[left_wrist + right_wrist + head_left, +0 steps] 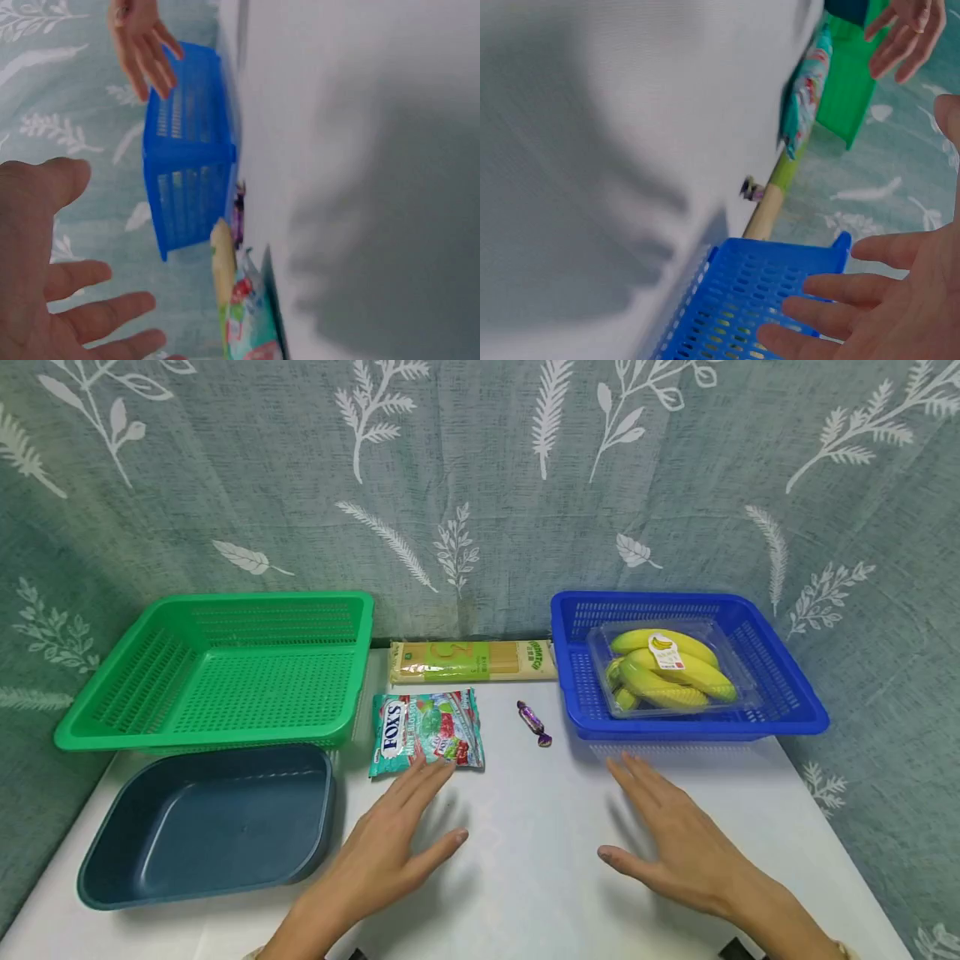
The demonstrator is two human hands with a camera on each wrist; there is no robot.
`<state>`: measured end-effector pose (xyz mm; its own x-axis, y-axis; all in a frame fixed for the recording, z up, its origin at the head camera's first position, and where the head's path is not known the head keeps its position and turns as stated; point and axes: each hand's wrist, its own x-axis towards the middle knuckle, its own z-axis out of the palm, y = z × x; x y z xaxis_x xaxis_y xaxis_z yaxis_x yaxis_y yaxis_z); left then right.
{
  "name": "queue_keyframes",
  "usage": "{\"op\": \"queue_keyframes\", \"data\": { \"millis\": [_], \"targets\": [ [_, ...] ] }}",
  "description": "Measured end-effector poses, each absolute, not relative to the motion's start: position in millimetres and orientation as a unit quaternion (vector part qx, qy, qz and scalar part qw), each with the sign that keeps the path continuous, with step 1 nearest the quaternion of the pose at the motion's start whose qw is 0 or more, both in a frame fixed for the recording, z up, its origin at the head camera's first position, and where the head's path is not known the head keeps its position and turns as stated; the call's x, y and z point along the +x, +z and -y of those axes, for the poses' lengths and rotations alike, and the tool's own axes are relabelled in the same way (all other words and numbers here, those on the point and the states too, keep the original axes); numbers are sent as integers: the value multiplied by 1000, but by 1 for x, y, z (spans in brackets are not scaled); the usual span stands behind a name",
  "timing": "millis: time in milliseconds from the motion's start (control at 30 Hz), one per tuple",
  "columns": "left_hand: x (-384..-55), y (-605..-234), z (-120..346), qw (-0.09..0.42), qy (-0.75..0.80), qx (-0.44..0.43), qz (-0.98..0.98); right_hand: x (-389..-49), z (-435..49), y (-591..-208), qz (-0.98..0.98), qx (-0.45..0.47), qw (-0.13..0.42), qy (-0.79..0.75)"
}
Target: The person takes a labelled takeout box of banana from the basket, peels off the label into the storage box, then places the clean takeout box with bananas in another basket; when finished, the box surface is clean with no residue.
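Observation:
My left hand [390, 839] hovers above the white table, fingers straight and thumb spread, holding nothing. Its fingertips are nearest to a teal bag of Fox's candy [427, 732]. On the other side, my right hand [675, 835] is likewise held out with straight fingers and nothing in them, just in front of the blue basket [697, 728]. Inside that basket lies a clear plastic box of bananas [667, 668]. A purple-wrapped candy [534, 723] rests between the candy bag and the basket. Behind them, a pack of noodles [472, 661] lies along the back edge.
A green basket [262, 689] stands at the back left. In front of it sits a dark blue-grey basin [225, 827], its back rim close against the basket. A leaf-patterned grey-green curtain [480, 485] hangs behind and along both sides of the table [525, 877].

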<state>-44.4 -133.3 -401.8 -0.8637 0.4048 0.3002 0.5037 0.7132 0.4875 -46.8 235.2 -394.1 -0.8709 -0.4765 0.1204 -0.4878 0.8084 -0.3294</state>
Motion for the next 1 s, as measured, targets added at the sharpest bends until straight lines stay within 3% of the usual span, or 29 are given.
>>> {"op": "queue_keyframes", "data": {
  "millis": [200, 1000],
  "targets": [
    [-50, -395, 119, 75, -352, -225, 906, -47, -244, -379, 950, 206, -15, 235],
    [-83, -389, 78, 41, -515, -194, 834, -64, -274, -344, 951, 141, 9, 274]
  ]
}}
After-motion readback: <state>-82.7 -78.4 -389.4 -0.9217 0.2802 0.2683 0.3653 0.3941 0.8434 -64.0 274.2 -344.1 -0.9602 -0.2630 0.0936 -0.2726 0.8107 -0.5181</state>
